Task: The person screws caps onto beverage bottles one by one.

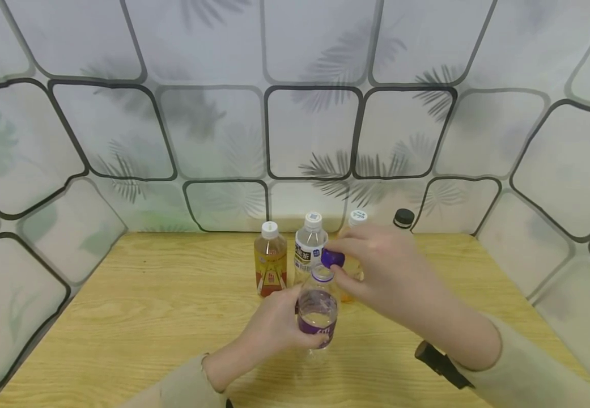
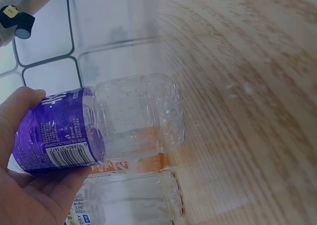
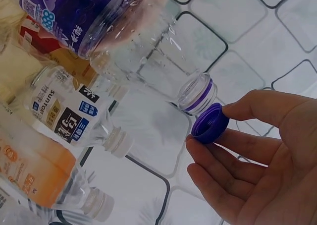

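Observation:
My left hand (image 1: 281,323) grips a clear plastic bottle (image 1: 317,309) around its purple label (image 2: 59,131). In the left wrist view the bottle's base shows close over the wooden table. Between thumb and fingers, my right hand (image 3: 262,155) pinches a purple bottle cap (image 3: 211,123). The cap is off the bottle, its hollow side turned toward the open mouth (image 3: 197,93) and right beside it. Some clear liquid stands inside the bottle at label height in the head view.
Behind the hands stand an amber drink bottle (image 1: 270,260), a white-capped tea bottle (image 1: 311,241), an orange-labelled bottle (image 3: 37,163) and a black-capped bottle (image 1: 403,218), partly hidden by my right hand. A patterned wall (image 1: 223,136) borders the wooden table (image 1: 172,294).

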The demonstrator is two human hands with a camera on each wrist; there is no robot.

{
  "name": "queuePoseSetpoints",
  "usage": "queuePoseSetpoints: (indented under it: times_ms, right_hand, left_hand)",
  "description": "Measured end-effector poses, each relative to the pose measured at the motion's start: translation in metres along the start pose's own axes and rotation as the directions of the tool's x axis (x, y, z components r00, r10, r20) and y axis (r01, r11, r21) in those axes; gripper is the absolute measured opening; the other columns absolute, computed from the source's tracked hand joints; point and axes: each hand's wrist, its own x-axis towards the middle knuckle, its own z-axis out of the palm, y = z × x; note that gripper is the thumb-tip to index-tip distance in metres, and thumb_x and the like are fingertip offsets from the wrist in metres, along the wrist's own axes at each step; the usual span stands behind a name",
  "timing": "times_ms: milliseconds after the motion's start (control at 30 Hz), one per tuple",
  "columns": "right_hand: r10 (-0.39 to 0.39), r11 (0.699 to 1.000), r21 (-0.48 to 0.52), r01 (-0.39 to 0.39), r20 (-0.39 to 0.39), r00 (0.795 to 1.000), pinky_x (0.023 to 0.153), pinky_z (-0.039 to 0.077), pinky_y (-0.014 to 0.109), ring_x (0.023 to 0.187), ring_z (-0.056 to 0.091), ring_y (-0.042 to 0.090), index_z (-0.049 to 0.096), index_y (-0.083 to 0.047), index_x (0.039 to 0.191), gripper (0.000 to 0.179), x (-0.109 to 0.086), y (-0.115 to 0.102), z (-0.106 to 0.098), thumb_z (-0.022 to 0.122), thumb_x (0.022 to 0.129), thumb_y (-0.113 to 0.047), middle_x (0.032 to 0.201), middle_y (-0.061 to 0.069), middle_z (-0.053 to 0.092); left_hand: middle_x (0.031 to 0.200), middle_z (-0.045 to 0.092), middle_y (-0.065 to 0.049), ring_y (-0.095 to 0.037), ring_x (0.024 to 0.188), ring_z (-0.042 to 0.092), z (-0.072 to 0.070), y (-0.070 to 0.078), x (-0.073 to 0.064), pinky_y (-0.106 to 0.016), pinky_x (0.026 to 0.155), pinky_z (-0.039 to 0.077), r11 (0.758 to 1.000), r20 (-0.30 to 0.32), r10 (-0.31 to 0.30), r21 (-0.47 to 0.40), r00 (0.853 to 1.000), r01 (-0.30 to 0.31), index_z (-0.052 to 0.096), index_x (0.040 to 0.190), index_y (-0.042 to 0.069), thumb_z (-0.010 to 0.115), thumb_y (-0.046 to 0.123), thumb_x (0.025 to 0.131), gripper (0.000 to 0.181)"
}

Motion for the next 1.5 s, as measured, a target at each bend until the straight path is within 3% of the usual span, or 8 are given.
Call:
queuePoseSetpoints:
  times_ms: [233,400,1067,1300,1500]
  right_hand:
    - [-0.004,1.000,0.004,0.004,0.022,1.000,0.067,0.057,0.024,0.081,0.071,0.010,0.083,-0.013,0.107,0.024,0.001,-0.007,0.003,0.087,0.084,-0.014,0.099,-0.002,0.080]
    - [0.008,1.000,0.026,-0.009,0.042,0.999,0.070,0.061,0.022,0.089,0.073,0.012,0.083,-0.012,0.109,0.025,0.001,-0.010,0.005,0.087,0.085,-0.013,0.102,-0.001,0.080]
    - [-0.022,1.000,0.010,0.022,0.023,1.000,0.078,0.064,0.032,0.092,0.076,0.017,0.083,-0.010,0.106,0.025,0.001,-0.010,0.013,0.090,0.083,-0.014,0.101,0.002,0.081]
    - [-0.003,1.000,0.017,0.003,0.011,1.000,0.070,0.060,0.025,0.080,0.071,0.011,0.081,-0.009,0.100,0.025,0.001,-0.008,0.014,0.093,0.080,-0.019,0.091,-0.001,0.077]
    - [0.063,0.997,0.045,-0.063,0.008,0.998,0.064,0.055,0.020,0.074,0.067,0.008,0.075,-0.014,0.090,0.027,0.002,-0.003,0.017,0.095,0.079,-0.028,0.082,-0.005,0.072]
  left_hand:
    - [0.114,0.079,-0.002,-0.020,0.104,0.077,0.000,0.000,0.000,-0.027,0.089,0.062,1.000,-0.006,0.000,0.019,1.000,0.000,0.067,0.129,0.011,0.098,0.024,0.072,0.066]
    - [0.115,0.079,-0.001,-0.019,0.104,0.077,0.001,-0.001,-0.001,-0.027,0.089,0.062,1.000,-0.004,0.004,0.009,1.000,-0.004,0.067,0.130,0.012,0.097,0.024,0.073,0.066]
    - [0.119,0.079,-0.001,-0.019,0.107,0.077,0.000,-0.001,-0.001,-0.028,0.093,0.062,1.000,0.015,-0.002,-0.016,1.000,0.002,0.064,0.138,0.012,0.097,0.025,0.074,0.073]
    - [0.118,0.079,-0.001,-0.019,0.107,0.077,0.000,-0.001,-0.001,-0.027,0.091,0.062,1.000,0.012,0.006,-0.021,1.000,-0.006,0.063,0.139,0.012,0.097,0.025,0.074,0.074]
    - [0.118,0.079,0.000,-0.018,0.108,0.076,0.001,-0.002,-0.001,-0.027,0.092,0.062,0.999,0.012,0.010,-0.034,1.000,-0.009,0.063,0.141,0.014,0.097,0.024,0.075,0.075]
